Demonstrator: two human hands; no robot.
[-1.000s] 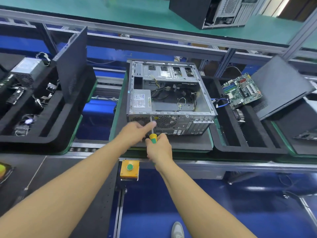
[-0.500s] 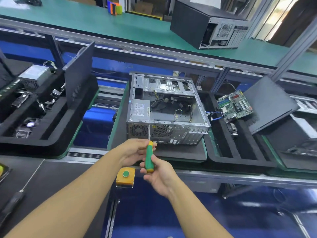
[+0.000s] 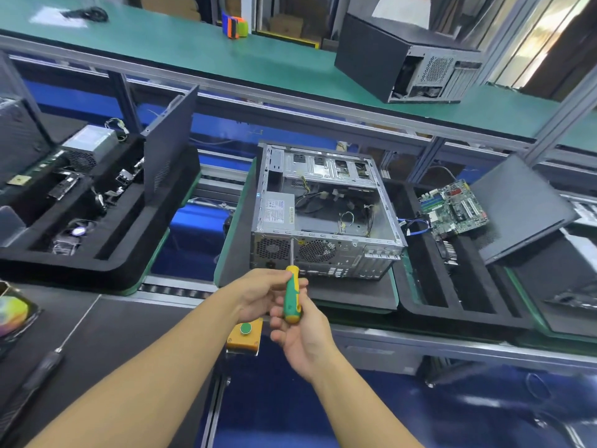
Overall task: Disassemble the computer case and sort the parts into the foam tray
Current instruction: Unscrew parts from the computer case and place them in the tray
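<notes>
Screwdriver [image 3: 292, 294] drawn back from perforated steel case [image 3: 326, 221], right hand [image 3: 300, 337] gripping.

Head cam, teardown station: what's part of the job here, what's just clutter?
In the job: open computer case, power supply inside it, screwdriver held in left hand and right hand, foam tray on the right, motherboard, side panel.

Lying about: second case on the green bench, yellow button box, long screwdriver on the left mat.
</notes>
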